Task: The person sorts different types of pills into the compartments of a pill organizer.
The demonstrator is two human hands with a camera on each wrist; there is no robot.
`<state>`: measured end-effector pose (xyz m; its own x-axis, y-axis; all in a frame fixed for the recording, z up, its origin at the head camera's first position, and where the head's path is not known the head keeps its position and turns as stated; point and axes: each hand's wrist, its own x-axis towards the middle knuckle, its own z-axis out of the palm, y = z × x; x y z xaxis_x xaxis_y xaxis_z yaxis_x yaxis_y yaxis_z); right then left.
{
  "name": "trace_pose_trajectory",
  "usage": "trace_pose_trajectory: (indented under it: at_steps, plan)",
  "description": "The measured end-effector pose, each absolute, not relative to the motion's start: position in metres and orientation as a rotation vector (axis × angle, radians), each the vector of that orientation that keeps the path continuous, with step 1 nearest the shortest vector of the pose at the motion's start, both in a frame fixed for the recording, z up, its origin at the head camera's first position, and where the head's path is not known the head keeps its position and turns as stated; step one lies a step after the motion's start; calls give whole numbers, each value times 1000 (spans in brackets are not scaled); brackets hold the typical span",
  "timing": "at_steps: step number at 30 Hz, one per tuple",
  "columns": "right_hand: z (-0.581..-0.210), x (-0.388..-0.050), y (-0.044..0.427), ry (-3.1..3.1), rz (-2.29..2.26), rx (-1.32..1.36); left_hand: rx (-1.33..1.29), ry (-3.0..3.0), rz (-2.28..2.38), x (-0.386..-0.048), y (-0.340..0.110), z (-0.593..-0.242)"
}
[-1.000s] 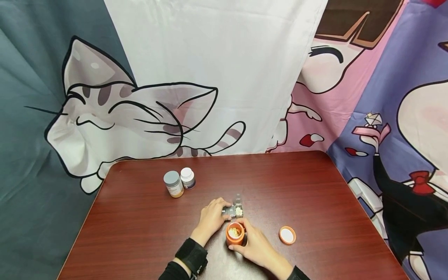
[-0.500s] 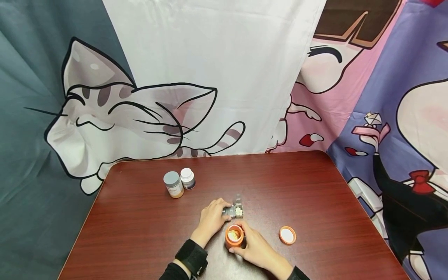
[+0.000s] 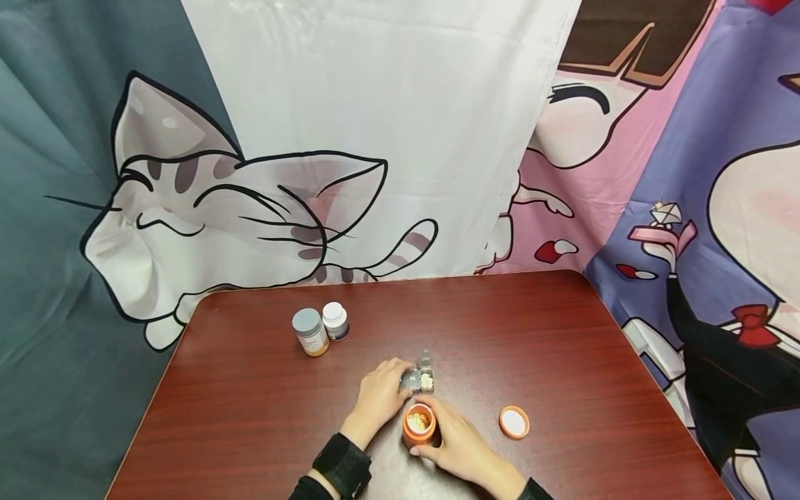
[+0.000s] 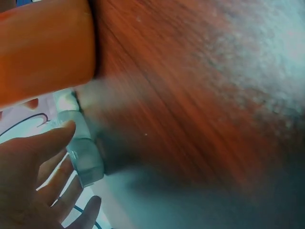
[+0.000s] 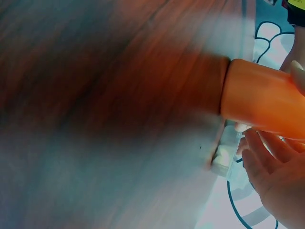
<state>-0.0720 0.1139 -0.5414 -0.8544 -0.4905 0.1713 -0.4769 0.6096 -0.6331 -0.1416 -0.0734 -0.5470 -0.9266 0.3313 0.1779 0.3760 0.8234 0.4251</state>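
Note:
My left hand [image 3: 378, 392] holds a small clear-grey pill organizer [image 3: 410, 380] by its left part, with thumb and fingers on either side. Its right-end lid stands raised, and pale tablets lie in that compartment. Just in front of it, my right hand [image 3: 456, 442] grips an uncapped orange pill bottle [image 3: 417, 440] from the right. Yellowish tablets show inside the bottle's mouth. In the left wrist view, the thumb and fingers flank the organizer [image 4: 87, 162]. The right wrist view shows the bottle [image 5: 259, 95] upright on the table, beside the organizer's filled end [image 5: 222, 160].
An orange-rimmed cap [image 3: 514, 422] lies on the table to the right, white inside up. Toward the back left stand a grey-lidded bottle [image 3: 310, 333] and a smaller white-capped bottle [image 3: 335, 321]. The brown table [image 3: 250, 417] meets a printed curtain [image 3: 400, 139] behind.
The orange bottle has shifted slightly toward me, away from the organizer, in my right hand. My left hand keeps its hold on the organizer.

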Motion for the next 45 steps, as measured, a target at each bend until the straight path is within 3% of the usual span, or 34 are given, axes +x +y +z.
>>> trace_pose_trajectory:
  at_steps: [17, 31, 45]
  plan:
    - [-548, -88, 179, 3077, -764, -1054, -543, -2874, -794, -107, -85, -517]
    - [-557, -92, 250, 3106, -800, -816, -621, -3015, -1304, -71, -80, -514]
    - [-562, -83, 266, 3133, -788, -758, -489, -2893, -1575, -63, -73, -524]
